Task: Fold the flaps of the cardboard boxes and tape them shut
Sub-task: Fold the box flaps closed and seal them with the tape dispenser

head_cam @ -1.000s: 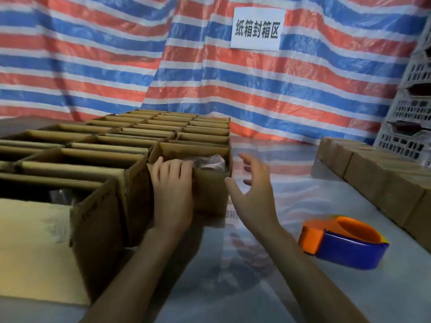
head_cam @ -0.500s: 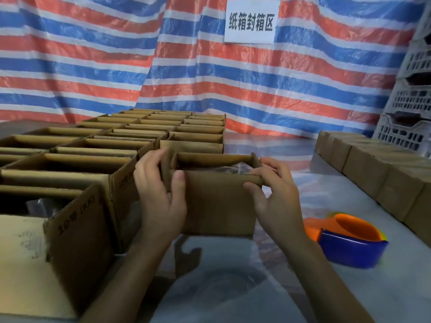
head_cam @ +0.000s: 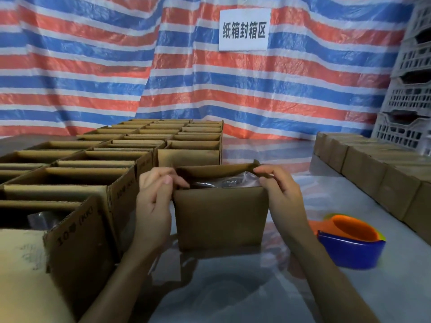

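Cardboard box [head_cam: 220,217] between your fingers holds something in plastic wrap [head_cam: 235,181], too dim to identify. Your left hand [head_cam: 154,206] and right hand [head_cam: 283,197] pinch its upper corners.

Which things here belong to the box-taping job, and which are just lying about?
In the job: held box, left hand and right hand gripping its top corners; tape dispenser; rows of open boxes; closed boxes at right.
Lying about: striped tarp; paper sign; stacked white crates.

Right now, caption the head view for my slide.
Left hand and right hand pinch the top corners of the open cardboard box; tape dispenser rests nearby.
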